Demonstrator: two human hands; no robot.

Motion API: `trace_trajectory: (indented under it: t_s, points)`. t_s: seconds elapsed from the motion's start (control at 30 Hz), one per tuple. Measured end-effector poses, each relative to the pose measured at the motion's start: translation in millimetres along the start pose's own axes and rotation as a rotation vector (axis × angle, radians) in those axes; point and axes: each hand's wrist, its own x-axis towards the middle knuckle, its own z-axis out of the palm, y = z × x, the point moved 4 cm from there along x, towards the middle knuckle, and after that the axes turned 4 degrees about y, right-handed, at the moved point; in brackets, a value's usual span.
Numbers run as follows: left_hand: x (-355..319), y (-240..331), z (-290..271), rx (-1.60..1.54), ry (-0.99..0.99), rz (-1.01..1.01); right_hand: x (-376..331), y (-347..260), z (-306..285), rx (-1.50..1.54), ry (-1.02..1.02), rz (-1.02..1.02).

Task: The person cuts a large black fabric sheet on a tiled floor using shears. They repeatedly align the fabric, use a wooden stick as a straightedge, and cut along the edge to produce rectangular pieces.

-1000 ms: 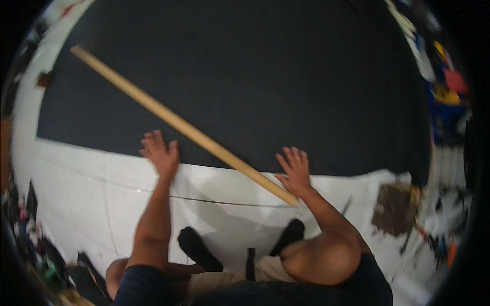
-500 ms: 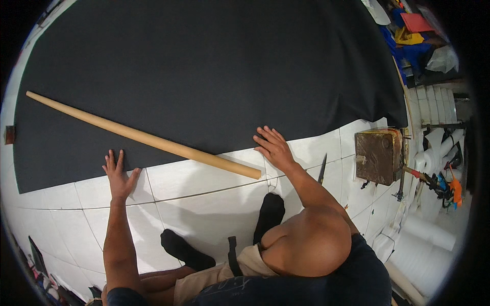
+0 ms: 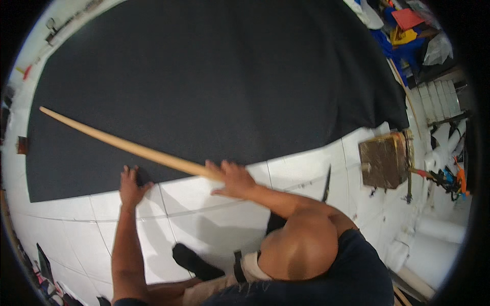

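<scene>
Bare and flat, the person's left hand [image 3: 130,184] now presses its spread fingers on the near edge of the large black fabric sheet [image 3: 214,86] on the white tiled floor [image 3: 204,214], holding nothing. Half a second ago it lay on the tiles. The right hand [image 3: 230,178] has closed over the near end of the long pale wooden stick [image 3: 127,147], which now slants farther left across the sheet.

A large plain black sheet [image 3: 214,86] covers most of the white tiled floor [image 3: 204,219], whose tiles are parted by thin grey lines. The long wooden stick [image 3: 127,147] is pale yellow-tan and unpatterned. A brown block [image 3: 380,160] sits on the white tiles. The person wears a dark navy shirt [image 3: 357,275], beige shorts [image 3: 250,268] and black socks [image 3: 191,260].
</scene>
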Motion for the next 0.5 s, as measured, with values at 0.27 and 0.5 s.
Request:
trace_trajectory:
  t_s: [0.27,0.5]
  points:
    - [2.7,15.7,-9.9,-0.085,-0.085,-0.049,51.0,-4.8,-47.6,-0.012,-0.108,0.137]
    - [-1.9,17.1,-17.7,-0.057,-0.131,-0.098,67.7,65.1,-56.2,0.049,0.12,0.397]
